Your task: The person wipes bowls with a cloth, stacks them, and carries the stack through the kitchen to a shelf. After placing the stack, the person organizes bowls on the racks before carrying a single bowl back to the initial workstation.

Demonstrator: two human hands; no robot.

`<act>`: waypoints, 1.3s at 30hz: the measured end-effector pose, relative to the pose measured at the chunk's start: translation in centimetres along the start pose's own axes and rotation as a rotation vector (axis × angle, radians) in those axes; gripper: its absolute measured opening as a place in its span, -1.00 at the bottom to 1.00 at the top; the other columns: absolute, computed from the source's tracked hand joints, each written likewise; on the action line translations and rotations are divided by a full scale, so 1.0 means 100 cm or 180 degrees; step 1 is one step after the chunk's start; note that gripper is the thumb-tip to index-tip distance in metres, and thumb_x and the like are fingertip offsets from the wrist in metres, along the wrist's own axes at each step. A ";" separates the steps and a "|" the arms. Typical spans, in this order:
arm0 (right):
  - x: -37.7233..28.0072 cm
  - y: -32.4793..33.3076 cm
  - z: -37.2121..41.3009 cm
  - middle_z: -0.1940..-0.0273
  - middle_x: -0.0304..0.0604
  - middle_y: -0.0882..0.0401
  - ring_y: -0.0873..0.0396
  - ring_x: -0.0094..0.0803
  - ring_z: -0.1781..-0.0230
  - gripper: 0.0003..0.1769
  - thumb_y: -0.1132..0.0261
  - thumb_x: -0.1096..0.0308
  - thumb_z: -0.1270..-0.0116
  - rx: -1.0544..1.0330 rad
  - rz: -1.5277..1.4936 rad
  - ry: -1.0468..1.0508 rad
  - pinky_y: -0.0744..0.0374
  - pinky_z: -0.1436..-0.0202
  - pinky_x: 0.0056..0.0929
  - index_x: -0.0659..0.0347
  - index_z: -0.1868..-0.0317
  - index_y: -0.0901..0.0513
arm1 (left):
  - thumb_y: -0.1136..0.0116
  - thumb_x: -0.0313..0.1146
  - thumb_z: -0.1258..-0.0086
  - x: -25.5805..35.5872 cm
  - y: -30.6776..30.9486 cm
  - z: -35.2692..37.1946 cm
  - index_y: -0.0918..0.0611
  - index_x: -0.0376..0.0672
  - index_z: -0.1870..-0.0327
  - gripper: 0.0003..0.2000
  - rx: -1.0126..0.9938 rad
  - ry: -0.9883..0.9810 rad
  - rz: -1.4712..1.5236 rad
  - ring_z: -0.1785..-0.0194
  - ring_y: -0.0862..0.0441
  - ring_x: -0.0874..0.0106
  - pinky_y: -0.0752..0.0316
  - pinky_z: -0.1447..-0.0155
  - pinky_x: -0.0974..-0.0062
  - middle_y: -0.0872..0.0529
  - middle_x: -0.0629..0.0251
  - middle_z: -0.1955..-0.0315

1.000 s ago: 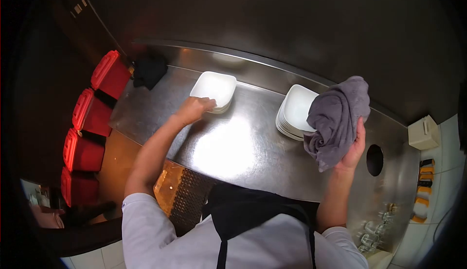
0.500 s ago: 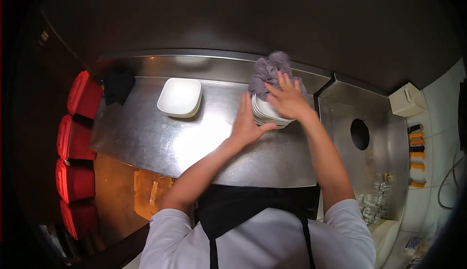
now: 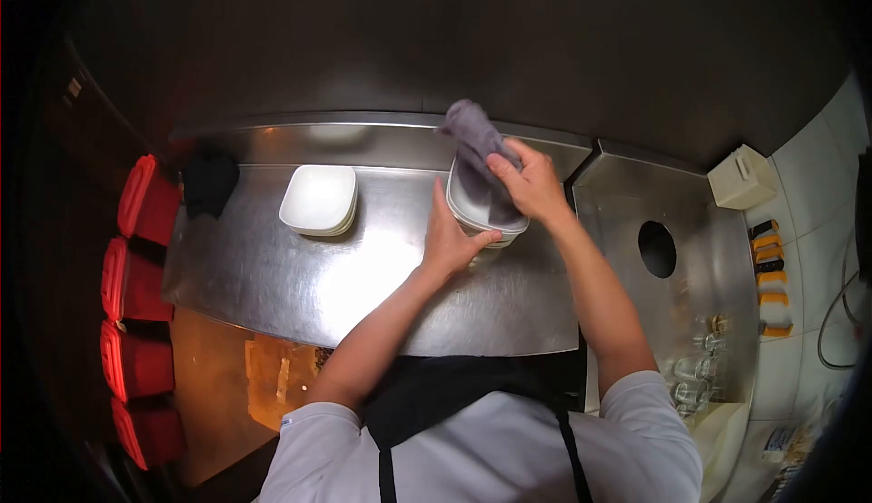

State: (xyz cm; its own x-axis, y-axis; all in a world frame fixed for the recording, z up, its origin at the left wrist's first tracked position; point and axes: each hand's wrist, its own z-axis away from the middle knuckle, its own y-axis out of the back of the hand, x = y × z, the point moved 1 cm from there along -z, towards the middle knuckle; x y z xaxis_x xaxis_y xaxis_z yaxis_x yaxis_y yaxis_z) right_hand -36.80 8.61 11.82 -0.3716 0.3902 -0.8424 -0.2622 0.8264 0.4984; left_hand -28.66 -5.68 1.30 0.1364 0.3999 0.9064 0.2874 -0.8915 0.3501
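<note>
A grey-purple cloth is bunched in my right hand, its lower part reaching into the top white square dish of a stack. My left hand steadies that dish, fingers along its left side and thumb at the front rim. Below the thumb, the edges of lower dishes show. To the left, a second stack of white square dishes sits on the steel counter, with neither hand touching it.
Red lidded bins line the left side. A dark cloth-like bundle lies at the counter's back left corner. At right is a steel surface with a round hole, glasses, a white box and yellow-and-black handles.
My right hand has gone from spread fingers beside the cloth to gripping it inside the top dish. The left hand has closed around the dish's edge. The camera view shifts slightly.
</note>
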 end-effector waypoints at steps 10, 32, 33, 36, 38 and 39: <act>0.053 -0.046 -0.001 -0.09 0.17 -0.64 -0.66 0.06 -0.02 -0.46 -0.13 -0.07 -0.46 -0.0810 -0.0419 -0.0792 -0.57 -0.12 -0.07 0.22 -0.14 -0.62 | -0.71 -0.18 0.16 -0.005 -0.004 -0.006 0.05 -0.31 -0.54 0.29 -0.0271 -0.0332 0.0147 -0.42 -0.40 0.00 -0.34 -0.44 0.23 -0.38 -0.18 -0.36; 0.047 0.049 0.138 -0.29 -0.01 -0.48 -0.49 -0.13 -0.28 -0.43 -0.02 0.05 -0.60 0.3177 -0.3093 0.0065 -0.45 -0.35 -0.13 0.31 -0.39 -0.37 | -0.06 -0.21 -0.56 0.042 0.012 -0.032 -0.69 0.01 -0.09 -0.76 -0.1922 -0.1293 -0.1571 0.12 -0.73 0.25 -0.31 -0.46 0.05 -0.78 0.26 0.18; 0.060 0.034 0.145 -0.28 0.02 -0.48 -0.49 -0.13 -0.27 -0.45 -0.06 0.10 -0.59 0.2992 -0.2385 0.0187 -0.45 -0.34 -0.15 0.34 -0.37 -0.38 | -0.07 -0.24 -0.55 0.048 0.013 -0.032 -0.69 -0.03 -0.06 -0.78 -0.1788 -0.0919 -0.1160 0.12 -0.73 0.19 -0.38 -0.37 0.11 -0.77 0.18 0.24; 0.055 -0.013 0.149 -0.31 0.14 -0.44 -0.43 -0.03 -0.33 -0.46 -0.26 0.26 -0.43 0.2336 -0.0717 0.0573 -0.45 -0.35 -0.07 0.38 -0.32 -0.46 | -0.11 -0.33 -0.51 0.064 0.008 -0.026 -0.67 -0.15 -0.01 -0.81 -0.1414 -0.0253 -0.0042 0.10 -0.72 0.06 -0.54 -0.14 0.27 -0.75 0.01 0.31; 0.023 -0.034 0.127 -0.36 0.28 -0.32 -0.35 0.18 -0.37 -0.42 -0.35 0.24 -0.27 0.1966 0.0309 0.0996 -0.39 -0.41 -0.01 0.30 -0.27 -0.55 | -0.14 -0.38 -0.47 0.068 0.000 -0.012 -0.65 -0.23 -0.01 -0.80 -0.1285 -0.0374 0.0567 0.06 -0.72 0.07 -0.57 -0.07 0.34 -0.76 -0.01 0.25; 0.004 -0.040 0.116 -0.39 0.34 -0.27 -0.31 0.27 -0.39 -0.40 -0.39 0.23 -0.19 0.1856 0.0713 0.1223 -0.36 -0.44 0.03 0.25 -0.25 -0.59 | -0.18 -0.41 -0.41 0.092 0.007 -0.004 -0.64 -0.29 -0.03 -0.76 -0.0827 -0.1318 0.0577 0.03 -0.73 0.12 -0.55 -0.11 0.30 -0.76 -0.02 0.17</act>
State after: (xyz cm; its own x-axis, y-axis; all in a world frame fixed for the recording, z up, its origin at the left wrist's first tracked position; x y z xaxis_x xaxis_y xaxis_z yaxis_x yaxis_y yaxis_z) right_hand -25.52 10.21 7.14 -0.6749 0.4938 -0.5483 0.3337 0.8670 0.3700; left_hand -27.55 -2.71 10.00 0.5407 0.2378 0.8069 -0.0133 -0.9567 0.2909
